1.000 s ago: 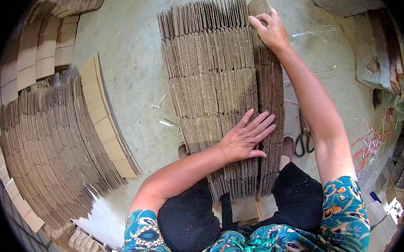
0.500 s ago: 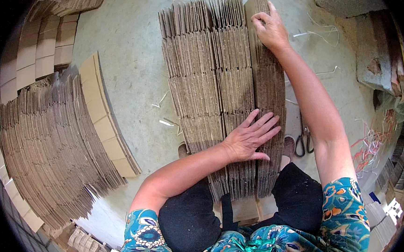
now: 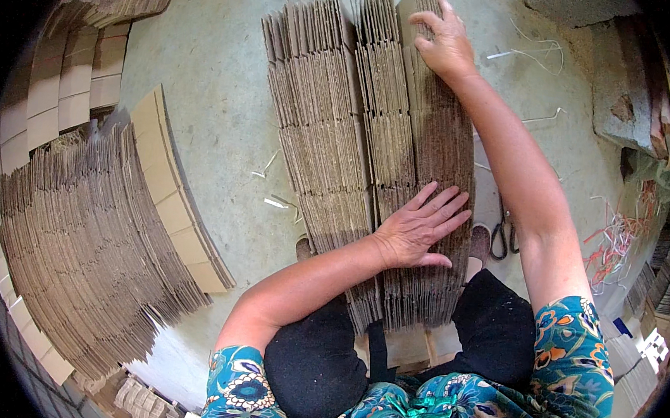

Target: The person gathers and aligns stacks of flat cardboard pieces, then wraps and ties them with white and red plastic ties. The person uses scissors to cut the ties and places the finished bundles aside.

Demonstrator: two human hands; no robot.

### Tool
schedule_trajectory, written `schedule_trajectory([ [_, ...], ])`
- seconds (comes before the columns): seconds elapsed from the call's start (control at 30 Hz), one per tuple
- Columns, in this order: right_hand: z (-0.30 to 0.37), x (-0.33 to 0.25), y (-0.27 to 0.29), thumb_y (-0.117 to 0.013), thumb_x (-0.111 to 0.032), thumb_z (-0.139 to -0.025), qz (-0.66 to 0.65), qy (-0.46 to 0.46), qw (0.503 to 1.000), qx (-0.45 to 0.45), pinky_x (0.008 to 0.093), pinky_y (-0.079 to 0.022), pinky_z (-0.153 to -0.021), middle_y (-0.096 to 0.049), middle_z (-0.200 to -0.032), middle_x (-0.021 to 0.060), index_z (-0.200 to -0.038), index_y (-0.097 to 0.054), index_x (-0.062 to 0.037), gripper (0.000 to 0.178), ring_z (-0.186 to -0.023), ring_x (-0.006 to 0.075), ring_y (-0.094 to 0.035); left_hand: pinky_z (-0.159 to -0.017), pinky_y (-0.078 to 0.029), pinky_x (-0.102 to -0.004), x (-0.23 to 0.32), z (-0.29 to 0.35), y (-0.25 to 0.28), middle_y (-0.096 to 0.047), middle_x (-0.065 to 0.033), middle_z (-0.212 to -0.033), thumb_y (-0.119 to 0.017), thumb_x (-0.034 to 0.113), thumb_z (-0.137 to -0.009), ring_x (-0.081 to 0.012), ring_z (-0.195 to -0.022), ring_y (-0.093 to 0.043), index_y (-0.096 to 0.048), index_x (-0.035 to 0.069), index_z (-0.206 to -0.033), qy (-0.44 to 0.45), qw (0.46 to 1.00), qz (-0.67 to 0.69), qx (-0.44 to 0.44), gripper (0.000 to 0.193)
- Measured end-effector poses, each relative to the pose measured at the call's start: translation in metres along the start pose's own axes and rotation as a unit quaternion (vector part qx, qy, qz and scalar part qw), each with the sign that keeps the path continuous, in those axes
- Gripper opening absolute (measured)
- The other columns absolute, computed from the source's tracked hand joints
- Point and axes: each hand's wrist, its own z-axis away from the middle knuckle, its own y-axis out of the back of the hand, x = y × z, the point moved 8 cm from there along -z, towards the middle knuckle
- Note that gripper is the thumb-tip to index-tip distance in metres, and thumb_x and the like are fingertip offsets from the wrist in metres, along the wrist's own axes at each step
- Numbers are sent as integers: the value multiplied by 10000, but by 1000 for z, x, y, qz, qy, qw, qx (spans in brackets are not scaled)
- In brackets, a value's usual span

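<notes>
A long stack of folded brown cardboard sheets (image 3: pixel 320 146), standing on edge, fills the space between my knees and stretches away from me. Gaps at its far end split it into a left, a middle and a right section. My left hand (image 3: pixel 423 227) lies flat across the near part of the middle and right sections, fingers spread. At the far end of the right section is my right hand (image 3: pixel 446 46), with thumb and index finger apart. Its other fingers rest on the top edges and are partly hidden.
On the left stands another large cardboard stack (image 3: pixel 84 246) with a flat tan sheet (image 3: pixel 181 190) at its side. Black-handled scissors (image 3: pixel 500 236) lie on the floor by my right shoe. Loose straps (image 3: pixel 620 244) tangle at the right, near a rough block (image 3: pixel 623 89).
The gap at the far end has shifted left, so the right section is wider and the middle one narrower. My right thumb and index finger have parted. My left hand has moved slightly right.
</notes>
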Motion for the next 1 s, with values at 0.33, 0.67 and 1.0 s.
schedule_trajectory([
  [0.33,7,-27,3,-658,-457,-745,113,-18,993,-20,501,-314,-1003,-361,-1406,129,-798,-642,-173,290,-1291,341,-316,-1109,-117,-467,0,0,-1,-314,-128,-1420,-508,652,-727,-292,-1346,-227,-363,66,-1348,0,1000,1,1,866],
  [0.67,4,-20,-8,-631,-322,-757,116,48,992,8,545,-227,-1031,-385,-1394,93,-851,-646,-181,170,-1317,328,-282,-1111,-116,-465,1,-3,-2,-308,-130,-1422,-526,642,-722,-295,-1340,-238,-346,69,-1356,-10,1000,13,-8,873],
  [1.0,6,-38,-9,-619,-406,-789,151,14,988,-9,577,-183,-1034,-411,-1375,99,-865,-662,-180,242,-1327,305,-268,-1111,-115,-468,0,-1,-2,-292,-133,-1432,-532,638,-723,-295,-1346,-229,-336,67,-1361,-14,1000,24,2,879],
])
